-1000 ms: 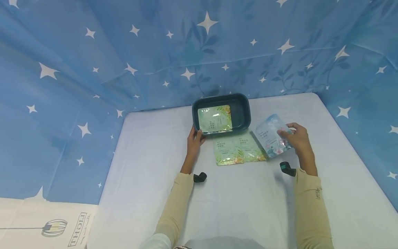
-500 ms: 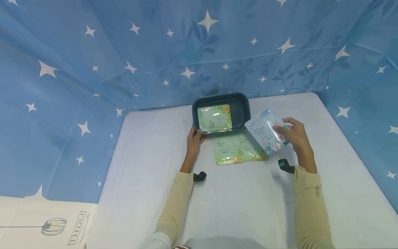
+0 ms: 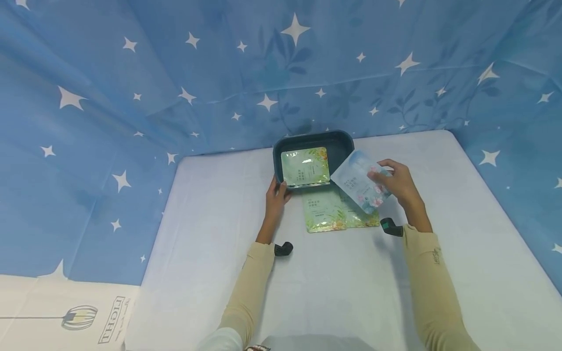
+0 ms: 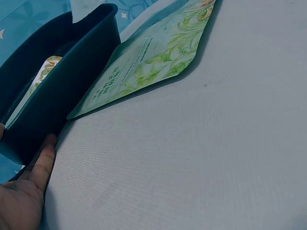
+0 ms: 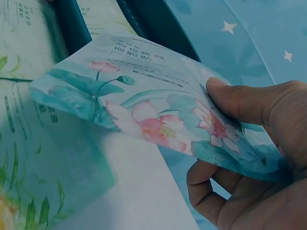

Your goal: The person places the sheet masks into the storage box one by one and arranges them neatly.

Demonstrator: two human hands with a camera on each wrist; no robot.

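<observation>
A blue face-mask sachet [image 5: 153,115] printed with pink lotus flowers is pinched at one end by my right hand [image 3: 398,183], thumb on its face and fingers beneath. In the head view, its far corner overlaps the right part of a dark teal plastic bin [image 3: 344,161]. One green sachet [image 3: 305,165] lies face up in the bin's left side. My left hand [image 3: 275,197] grips the bin's near left corner, thumb up by the rim and fingers low against the outer wall. Two more green sachets [image 3: 324,209] lie side by side on the table in front of the bin.
White cloth covers the table [image 3: 210,219]. A blue star-patterned curtain [image 3: 219,73] hangs right behind the bin and on both sides. Printed cream fabric [image 3: 57,312] shows at the lower left.
My right hand has carried the blue sachet leftward from the right of the green sachets to over the bin's right edge. The left hand and bin have stayed put.
</observation>
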